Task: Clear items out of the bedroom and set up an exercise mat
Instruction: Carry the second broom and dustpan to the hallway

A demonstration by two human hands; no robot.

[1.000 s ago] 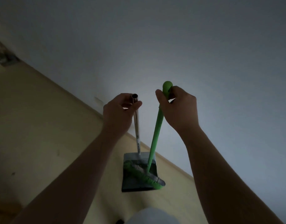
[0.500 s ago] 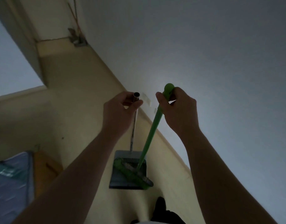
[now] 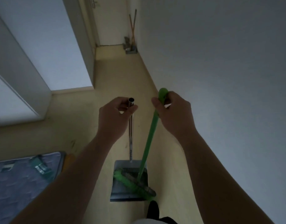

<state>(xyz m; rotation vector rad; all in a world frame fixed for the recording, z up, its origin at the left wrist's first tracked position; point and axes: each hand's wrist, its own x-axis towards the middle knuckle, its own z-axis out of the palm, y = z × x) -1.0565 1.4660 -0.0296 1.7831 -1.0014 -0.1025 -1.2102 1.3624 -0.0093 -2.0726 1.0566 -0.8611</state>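
Green broom [image 3: 149, 139] gripped by the right hand [image 3: 174, 113], head in the dustpan [image 3: 122, 192], whose metal handle [image 3: 131, 136] the left hand [image 3: 113, 118] grips; clearing seems unfinished, blue mat [image 3: 22, 180] lies left of dustpan

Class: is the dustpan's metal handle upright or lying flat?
Upright: the left hand grips the metal handle at its top, the pan directly below.

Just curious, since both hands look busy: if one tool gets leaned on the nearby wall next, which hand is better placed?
Probably the right hand: it grips the green broom on the side next to the wall. The left hand holds the dustpan handle farther from it.
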